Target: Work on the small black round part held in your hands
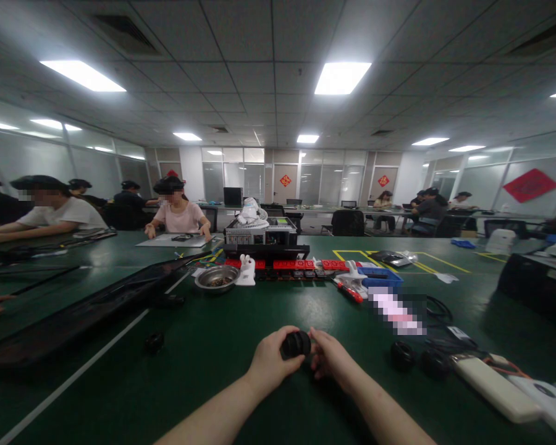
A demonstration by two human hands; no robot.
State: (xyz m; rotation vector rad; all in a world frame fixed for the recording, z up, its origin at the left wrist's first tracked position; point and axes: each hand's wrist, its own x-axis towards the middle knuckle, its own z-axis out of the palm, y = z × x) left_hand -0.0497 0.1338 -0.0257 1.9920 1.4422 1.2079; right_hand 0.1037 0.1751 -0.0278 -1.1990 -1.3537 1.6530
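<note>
A round black part [297, 344] is held above the green table [204, 377], near the middle of the view. My left hand [274, 356] wraps round it, with the thumb below and the fingers above. At its right side is my right hand [327, 355], fingers bent, fingertips at the part's edge; whether they grip it is hard to tell. Similar black round parts lie on the table, one at the left [154, 342] and one at the right [403, 355].
Ahead stand a metal bowl [217, 279] with small pieces, a red strip [301, 264], a blue tray [382, 277] and a machine [262, 238]. A long black panel [97, 303] lies left. At right are cables and a white power bank [498, 386]. Several people sit beyond.
</note>
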